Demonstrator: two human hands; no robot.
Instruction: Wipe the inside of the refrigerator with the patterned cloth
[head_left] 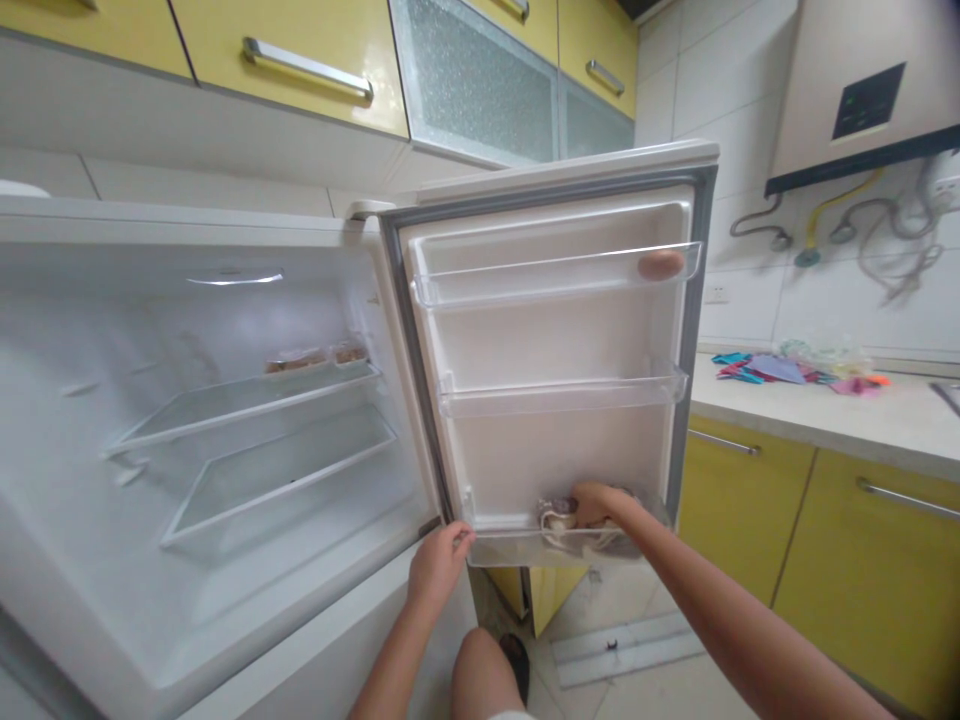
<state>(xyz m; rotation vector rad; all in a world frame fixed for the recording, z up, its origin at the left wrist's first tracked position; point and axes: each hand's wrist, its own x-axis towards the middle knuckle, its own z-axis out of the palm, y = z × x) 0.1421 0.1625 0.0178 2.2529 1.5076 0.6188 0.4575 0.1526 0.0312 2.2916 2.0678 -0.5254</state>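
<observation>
A white fridge (330,595) stands with its door (540,345) swung wide. Clear plastic bins run across the door's inner side. My right hand (596,505) reaches down into the bottom bin (510,548), closed on a crumpled clear plastic bag (559,515) with pale and dark contents I cannot make out. Its fingertips are partly hidden in the bag. At the hinge-side end of the same bin is my left hand (441,565), thumb and fingers pinched at the bin's corner. One brown egg (661,264) lies in the top bin (525,285).
Packaged food (300,360) sits on the fridge's upper glass shelf (240,408). Yellow cabinets (300,35) hang above. On the right, a counter (900,420) bears colourful bags (772,368) beneath a water heater (855,90). My knee (480,665) is close below the door.
</observation>
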